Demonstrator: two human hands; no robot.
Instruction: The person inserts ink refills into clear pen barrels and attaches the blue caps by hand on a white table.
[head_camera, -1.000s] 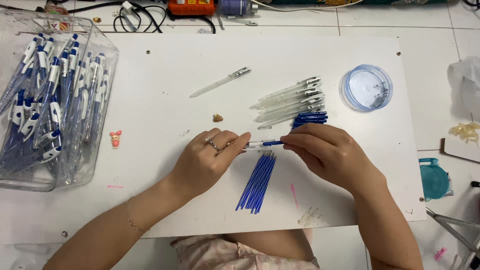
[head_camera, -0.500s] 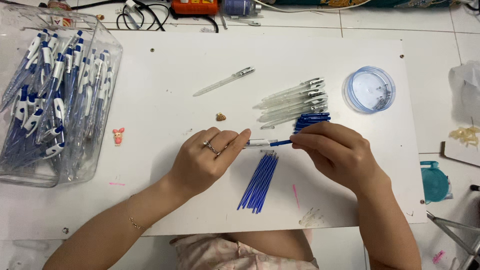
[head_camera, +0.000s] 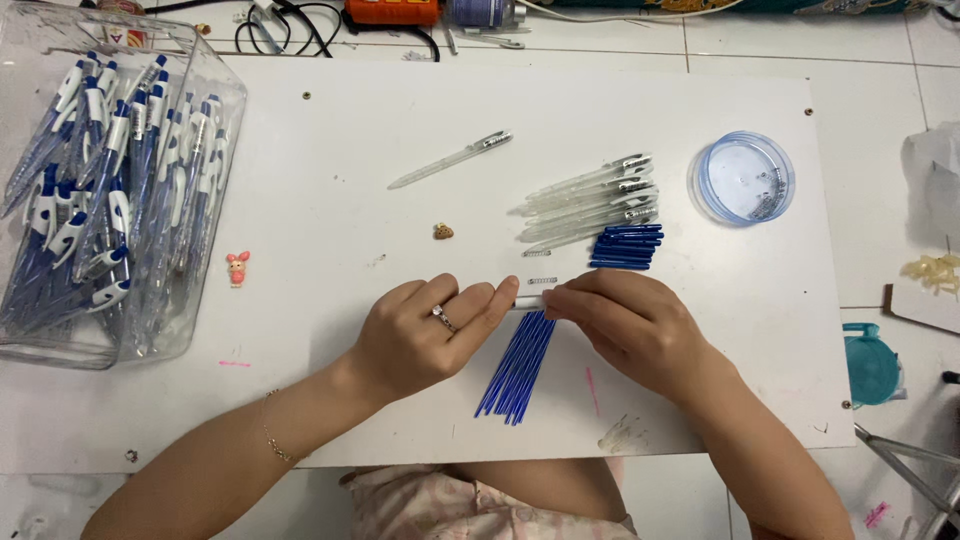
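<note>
Left hand (head_camera: 425, 335): pinching clear pen barrel (head_camera: 527, 301).
Right hand (head_camera: 630, 325): gripping the barrel's 3 o'clock end.
Blue refills (head_camera: 515, 367): on worktop (head_camera: 330, 180), at 6 o'clock.

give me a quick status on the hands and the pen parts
Left hand and right hand both pinching one pen barrel between them. Blue refills lie just below. Nothing in the way.

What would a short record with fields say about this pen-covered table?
surface: white board table
left hand: grips one end of a clear plastic pen barrel
right hand: grips the barrel's other end
under the hands: bundle of thin blue ink refills
above the hands: row of clear pen barrels, small pile of blue caps
far left: clear plastic box of finished blue-and-white pens
far right: round clear lidded dish
</note>
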